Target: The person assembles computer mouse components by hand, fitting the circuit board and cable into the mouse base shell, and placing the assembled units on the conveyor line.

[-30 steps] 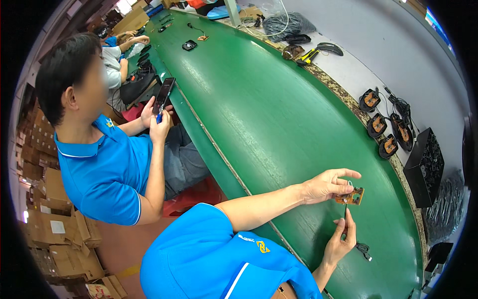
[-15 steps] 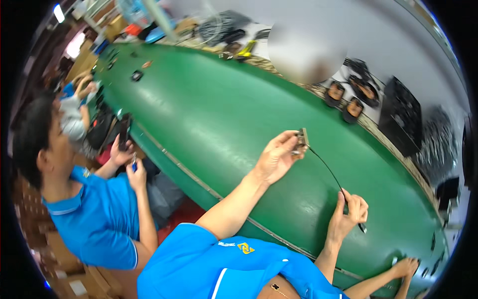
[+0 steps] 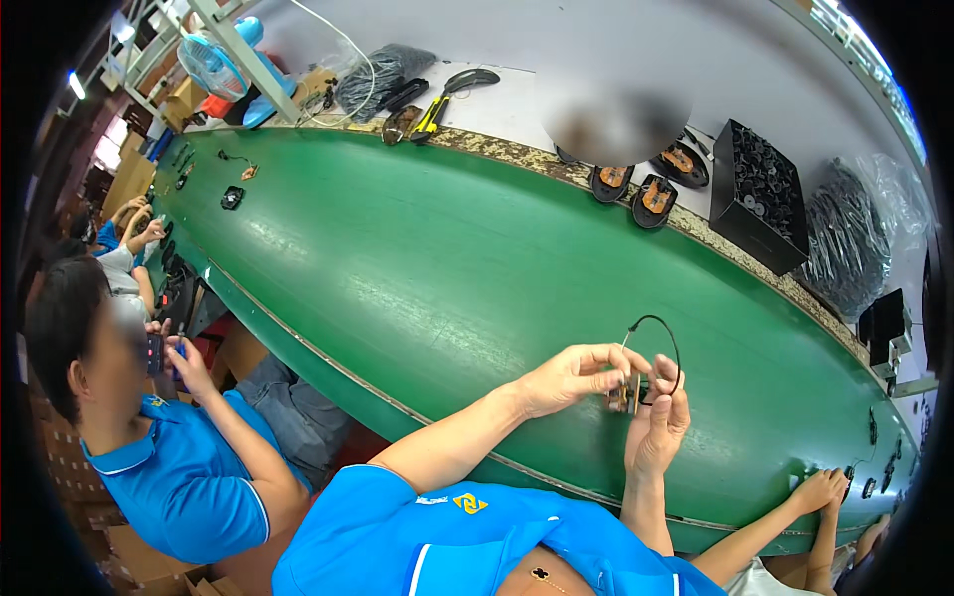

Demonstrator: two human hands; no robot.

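My left hand (image 3: 566, 383) pinches a small board-like part (image 3: 623, 395) with brownish and metallic pieces, held above the green work surface (image 3: 417, 288). A thin black cable (image 3: 678, 343) arches over both hands in a loop. My right hand (image 3: 658, 427) is close beside the part, its fingers closed on the cable near the part. The fingers partly hide the part and the cable's ends, so I cannot tell whether the right fingers also touch the board.
On the far ledge lie black shells with orange-brown insides (image 3: 654, 202), a black box of small black parts (image 3: 760, 194), a plastic-wrapped bundle (image 3: 847, 233) and a yellow-handled tool (image 3: 430, 117). A co-worker (image 3: 179, 457) sits at left; another person's hands (image 3: 823, 490) work at right.
My hands have come together: the right hand has moved up and left to the part, the left slightly right and down. The cable, earlier stretched between them, now bends in a loop.
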